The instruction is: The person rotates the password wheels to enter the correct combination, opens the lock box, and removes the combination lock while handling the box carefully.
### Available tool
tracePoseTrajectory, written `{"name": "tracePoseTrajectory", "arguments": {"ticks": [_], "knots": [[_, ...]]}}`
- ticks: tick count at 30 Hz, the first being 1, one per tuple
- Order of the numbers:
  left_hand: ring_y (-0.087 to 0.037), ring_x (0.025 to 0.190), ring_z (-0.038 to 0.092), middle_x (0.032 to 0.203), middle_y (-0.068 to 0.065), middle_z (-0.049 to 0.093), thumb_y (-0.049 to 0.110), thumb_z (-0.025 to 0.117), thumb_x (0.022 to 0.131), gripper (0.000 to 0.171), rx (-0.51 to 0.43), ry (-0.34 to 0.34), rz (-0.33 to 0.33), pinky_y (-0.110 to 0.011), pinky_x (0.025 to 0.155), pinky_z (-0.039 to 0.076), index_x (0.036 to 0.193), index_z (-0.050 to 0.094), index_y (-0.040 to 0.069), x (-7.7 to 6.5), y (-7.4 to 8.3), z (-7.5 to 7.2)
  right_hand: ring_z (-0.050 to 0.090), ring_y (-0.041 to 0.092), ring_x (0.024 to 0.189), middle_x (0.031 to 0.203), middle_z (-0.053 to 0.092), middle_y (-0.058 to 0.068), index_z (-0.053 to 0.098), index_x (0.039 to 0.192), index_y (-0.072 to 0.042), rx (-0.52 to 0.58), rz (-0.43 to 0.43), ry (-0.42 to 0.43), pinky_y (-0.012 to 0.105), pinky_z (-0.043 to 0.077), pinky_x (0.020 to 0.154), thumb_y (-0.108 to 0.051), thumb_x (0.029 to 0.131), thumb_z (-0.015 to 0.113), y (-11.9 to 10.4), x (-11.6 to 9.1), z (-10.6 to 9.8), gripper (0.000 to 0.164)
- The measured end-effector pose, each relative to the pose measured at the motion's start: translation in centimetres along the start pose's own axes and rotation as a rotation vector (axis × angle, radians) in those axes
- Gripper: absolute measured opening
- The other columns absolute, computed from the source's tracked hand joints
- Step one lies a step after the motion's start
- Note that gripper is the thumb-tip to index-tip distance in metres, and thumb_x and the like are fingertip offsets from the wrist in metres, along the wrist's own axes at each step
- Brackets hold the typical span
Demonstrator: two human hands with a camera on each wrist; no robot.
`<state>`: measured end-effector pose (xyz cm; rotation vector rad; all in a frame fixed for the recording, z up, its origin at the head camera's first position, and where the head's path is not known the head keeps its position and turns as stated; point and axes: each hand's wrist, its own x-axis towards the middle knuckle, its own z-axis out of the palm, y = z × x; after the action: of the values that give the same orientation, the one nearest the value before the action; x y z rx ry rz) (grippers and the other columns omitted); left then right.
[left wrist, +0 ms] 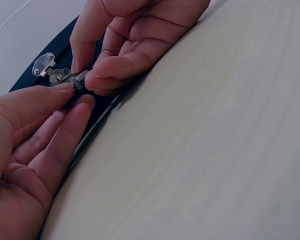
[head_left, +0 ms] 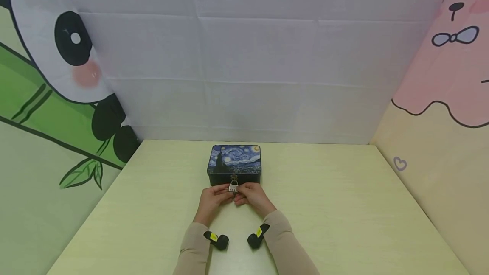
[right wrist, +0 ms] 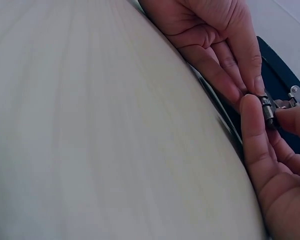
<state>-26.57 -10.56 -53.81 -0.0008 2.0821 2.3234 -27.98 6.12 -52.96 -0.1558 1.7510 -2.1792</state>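
Observation:
A tin box (head_left: pixel 235 160) with a dark, swirling starry-night picture on its lid stands closed on the table. From the metal clasp (left wrist: pixel 44 65) on its front hangs a small silver combination padlock (head_left: pixel 232 188), its number wheels showing in the left wrist view. My left hand (head_left: pixel 214 202) pinches the padlock from the left side between thumb and fingers. On the opposite side, my right hand (head_left: pixel 255 197) grips it with thumb and fingertips. Both hands' fingers cover part of the lock body (right wrist: pixel 268 112) in the right wrist view.
The pale wooden table (head_left: pixel 344 207) extends around the box on all sides. Behind it rises a white cloth backdrop (head_left: pixel 244 75). Painted side walls show a panda (head_left: pixel 72 37) at left and a pink figure (head_left: pixel 451 71) at right. Each sleeve carries a black wrist camera (head_left: pixel 221 242).

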Motion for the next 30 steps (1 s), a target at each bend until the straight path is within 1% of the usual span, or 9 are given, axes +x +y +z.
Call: {"name": "tracePoseTrajectory", "arguments": {"ticks": [9,18,25,30], "knots": [[-0.016,0.079,0.071,0.098,-0.028,0.07,-0.015,0.064,0.087,0.031,0.021,-0.004,0.021,-0.03,0.072,0.062,0.118,0.061,-0.021,-0.07,0.0,-0.08,0.065,0.011,0.062,0.075,0.063,0.009,0.06,0.104,0.016,-0.01,0.001,0.007,0.023,0.059,0.059,-0.005,0.101,0.054,-0.13,-0.12,0.11,0.022],[-0.016,0.075,0.071,0.097,-0.03,0.07,-0.016,0.061,0.089,0.03,0.002,-0.009,0.034,-0.03,0.07,0.062,0.118,0.058,-0.023,-0.13,-0.15,0.06,0.065,0.01,0.061,0.074,0.063,0.009,0.059,0.106,0.018,-0.007,0.0,0.009,0.023,0.059,0.059,-0.004,0.101,0.054,-0.21,-0.33,0.21,0.023],[-0.014,0.071,0.07,0.092,-0.025,0.071,-0.015,0.062,0.089,0.028,0.006,0.015,0.014,-0.028,0.067,0.062,0.116,0.061,-0.022,-0.13,0.04,0.29,0.065,0.01,0.061,0.073,0.064,0.009,0.06,0.106,0.018,-0.008,-0.007,0.004,0.024,0.06,0.059,-0.004,0.101,0.054,-0.16,-0.43,0.19,0.023],[-0.013,0.069,0.069,0.088,-0.023,0.072,-0.015,0.062,0.089,0.026,0.01,0.014,0.02,-0.026,0.065,0.062,0.115,0.061,-0.021,-0.05,-0.01,0.33,0.065,0.011,0.061,0.074,0.064,0.008,0.06,0.106,0.019,-0.013,-0.01,0.005,0.024,0.06,0.06,-0.004,0.101,0.054,-0.11,-0.31,0.16,0.024]]}}
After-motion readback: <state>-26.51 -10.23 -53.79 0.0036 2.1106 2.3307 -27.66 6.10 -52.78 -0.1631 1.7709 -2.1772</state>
